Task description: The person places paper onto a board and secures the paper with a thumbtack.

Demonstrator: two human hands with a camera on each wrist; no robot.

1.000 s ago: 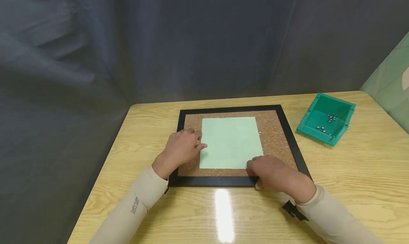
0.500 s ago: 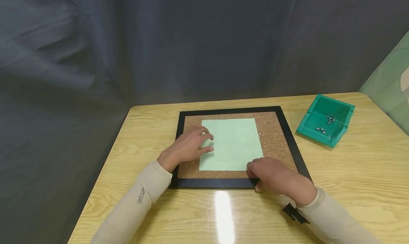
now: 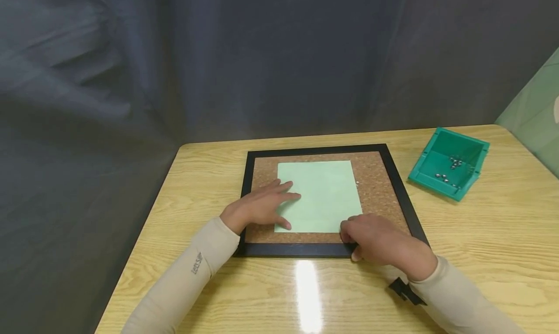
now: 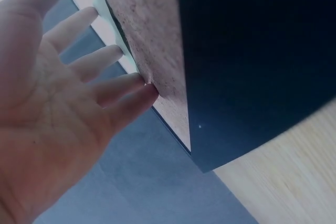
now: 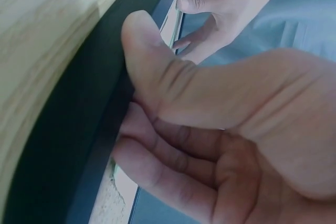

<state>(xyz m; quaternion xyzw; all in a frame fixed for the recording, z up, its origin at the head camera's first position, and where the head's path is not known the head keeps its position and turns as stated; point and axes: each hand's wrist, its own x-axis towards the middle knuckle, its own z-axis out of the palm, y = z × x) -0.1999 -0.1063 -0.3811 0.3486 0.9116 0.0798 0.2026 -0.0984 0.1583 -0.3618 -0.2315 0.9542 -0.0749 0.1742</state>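
A pale green square sheet (image 3: pixel 325 195) lies flat on a corkboard (image 3: pixel 381 188) with a black frame (image 3: pixel 301 250). Across the sheet's left edge is the left hand (image 3: pixel 265 208), its fingers spread. In the left wrist view this hand (image 4: pixel 58 90) touches the sheet and the cork with its fingertips. By the sheet's lower right corner, the right hand (image 3: pixel 377 239) grips the board's near edge. The right wrist view shows that hand (image 5: pixel 226 124) with its thumb against the frame's outer side and its fingers curled over the top.
A green bin (image 3: pixel 463 147) with several small shiny metal pieces stands tilted on the wooden table (image 3: pixel 493 227), right of the board. Dark cloth (image 3: pixel 279 62) hangs behind and to the left. A black strap (image 3: pixel 406 291) is at the right sleeve.
The left hand has moved right, from the sheet's left edge onto the sheet, and its fingers have spread. The right hand has kept its hold.
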